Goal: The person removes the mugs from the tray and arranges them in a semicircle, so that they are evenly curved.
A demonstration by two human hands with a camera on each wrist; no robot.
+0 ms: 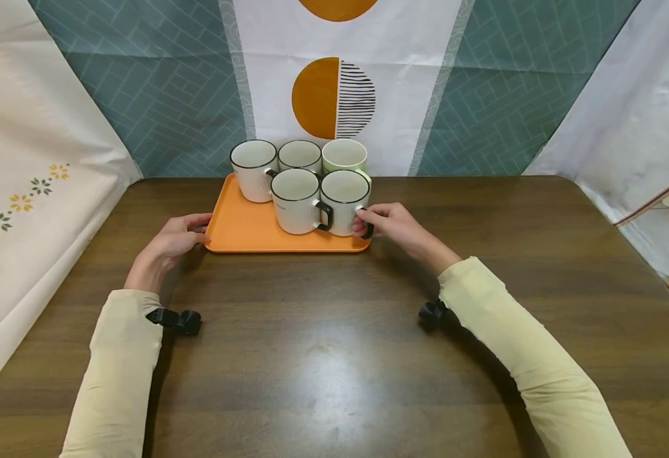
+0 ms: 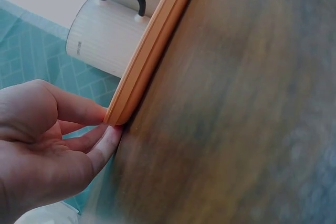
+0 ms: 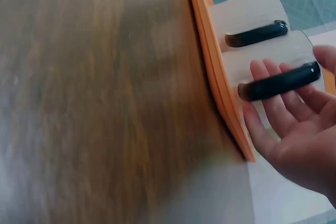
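Several mugs stand together on an orange tray [image 1: 242, 226]. At the tray's left edge, my left hand [image 1: 175, 242] pinches the rim, with fingers above and below it in the left wrist view. My right hand [image 1: 394, 226] holds the black handle of the front right white mug [image 1: 340, 213]. In the right wrist view its fingers pass behind that handle [image 3: 281, 83], with the thumb near its upper end. Left of this mug stands another white mug [image 1: 295, 210]. Behind are a white mug [image 1: 252, 178], a partly hidden mug [image 1: 300, 156] and a pale green mug [image 1: 344, 152].
The tray sits near the far edge of a brown wooden table [image 1: 311, 331]. A patterned cloth [image 1: 179, 83] hangs right behind it. Pale cloths hang at the left [image 1: 30, 159] and right [image 1: 643, 127] sides.
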